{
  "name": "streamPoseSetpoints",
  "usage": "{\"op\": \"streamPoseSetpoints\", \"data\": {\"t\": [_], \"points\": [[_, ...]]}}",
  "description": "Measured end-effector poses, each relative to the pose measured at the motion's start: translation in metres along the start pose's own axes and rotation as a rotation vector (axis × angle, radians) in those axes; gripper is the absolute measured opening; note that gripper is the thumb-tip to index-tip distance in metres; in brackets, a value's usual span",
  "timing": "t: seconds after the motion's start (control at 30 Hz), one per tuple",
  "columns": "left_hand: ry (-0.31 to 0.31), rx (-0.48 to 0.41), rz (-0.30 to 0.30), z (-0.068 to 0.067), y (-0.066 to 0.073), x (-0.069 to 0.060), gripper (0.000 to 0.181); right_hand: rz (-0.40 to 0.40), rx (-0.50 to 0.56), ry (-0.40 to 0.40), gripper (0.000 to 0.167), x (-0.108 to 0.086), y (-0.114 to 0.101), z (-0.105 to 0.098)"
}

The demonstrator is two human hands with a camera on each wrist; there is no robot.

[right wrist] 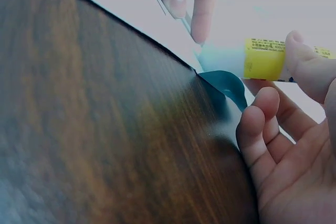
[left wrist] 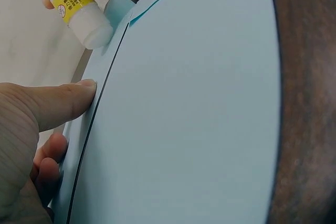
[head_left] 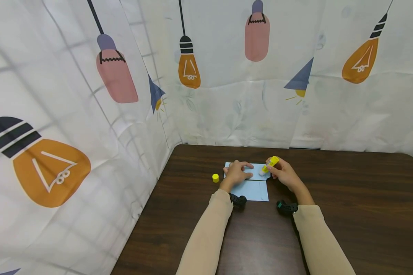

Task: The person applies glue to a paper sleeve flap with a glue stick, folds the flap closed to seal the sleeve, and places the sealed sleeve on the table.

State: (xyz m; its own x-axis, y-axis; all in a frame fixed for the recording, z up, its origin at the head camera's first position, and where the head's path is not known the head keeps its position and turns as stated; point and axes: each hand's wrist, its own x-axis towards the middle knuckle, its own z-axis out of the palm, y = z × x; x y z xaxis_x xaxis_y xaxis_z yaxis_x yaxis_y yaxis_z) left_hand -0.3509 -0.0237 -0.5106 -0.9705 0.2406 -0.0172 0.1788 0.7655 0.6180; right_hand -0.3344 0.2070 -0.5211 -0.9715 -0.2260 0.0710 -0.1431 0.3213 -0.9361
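Note:
A light blue paper envelope (head_left: 251, 191) lies on the table, its upper flap parted from the body by a dark line. My left hand (head_left: 236, 172) rests on the flap, thumb and forefinger spread apart. In the left wrist view its thumb (left wrist: 65, 103) presses beside the dark line. My right hand (head_left: 285, 175) pinches a yellow glue stick (head_left: 271, 164) between thumb and fingers, white end tilted down at the flap's right part. In the right wrist view a corner of the paper (right wrist: 226, 85) curls up below the glue stick. A yellow cap (head_left: 215, 178) stands left of the envelope.
The dark wooden table (head_left: 358, 202) extends to the right and toward me. A white curtain (head_left: 220, 110) printed with lamps hangs behind its far edge and along the left side. Black straps with small devices (head_left: 287, 207) are on both wrists.

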Motion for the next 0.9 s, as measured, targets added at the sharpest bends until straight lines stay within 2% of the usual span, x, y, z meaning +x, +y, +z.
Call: {"op": "streamPoseSetpoints", "data": {"t": [0.53,0.9], "points": [[-0.016,0.007,-0.005,0.0001,-0.0007,0.0023,0.026,0.009,-0.005,0.045,0.033,0.0008,-0.005,0.0036],[-0.008,-0.017,-0.003,0.001,-0.0009,0.0012,0.026,0.052,-0.022,0.09,0.036,0.0025,-0.006,0.0067]]}}
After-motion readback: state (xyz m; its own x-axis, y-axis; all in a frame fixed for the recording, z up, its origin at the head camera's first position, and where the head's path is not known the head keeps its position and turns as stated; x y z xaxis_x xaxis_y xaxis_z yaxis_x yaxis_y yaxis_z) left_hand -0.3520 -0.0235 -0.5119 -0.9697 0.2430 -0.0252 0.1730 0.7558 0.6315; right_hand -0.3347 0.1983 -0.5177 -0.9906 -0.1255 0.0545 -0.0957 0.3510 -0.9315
